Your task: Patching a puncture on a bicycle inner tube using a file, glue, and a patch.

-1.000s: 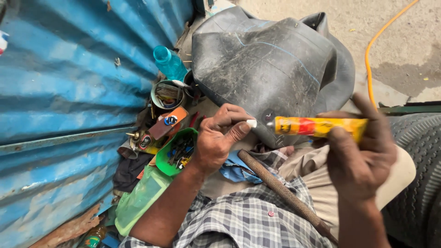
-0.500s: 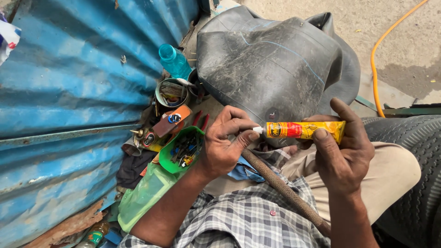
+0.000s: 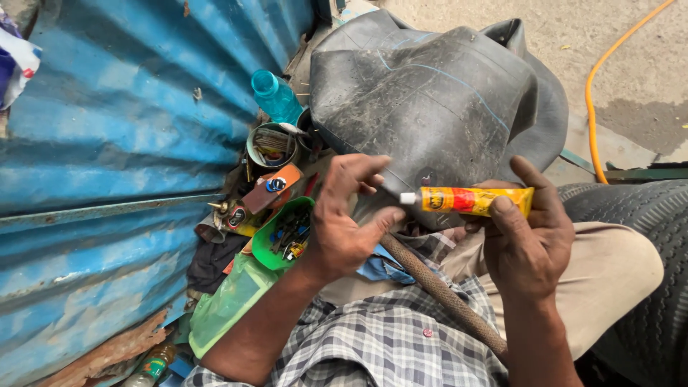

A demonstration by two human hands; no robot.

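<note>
My right hand (image 3: 529, 247) grips a yellow and red glue tube (image 3: 474, 200) near its flat end, holding it level over my lap. The tube's white nozzle (image 3: 407, 198) points left. Just left of the nozzle, my left hand (image 3: 345, 218) has thumb and fingers spread apart around the tip without touching it; I see nothing held in it. A black rubber inner tube (image 3: 430, 93) lies draped in front of both hands. A brown rod (image 3: 438, 288) runs diagonally across my lap beneath them.
A blue corrugated metal wall (image 3: 122, 143) fills the left. Along it sit a teal bottle (image 3: 276, 97), a tin of tools (image 3: 271, 145), a green tray of small parts (image 3: 283, 233) and a green bag (image 3: 226, 304). An orange hose (image 3: 595, 86) and a tyre (image 3: 648, 215) are at right.
My left hand has come off the tube's tip and spread its fingers, leaving the white nozzle bare. The right hand still holds the tube in about the same place.
</note>
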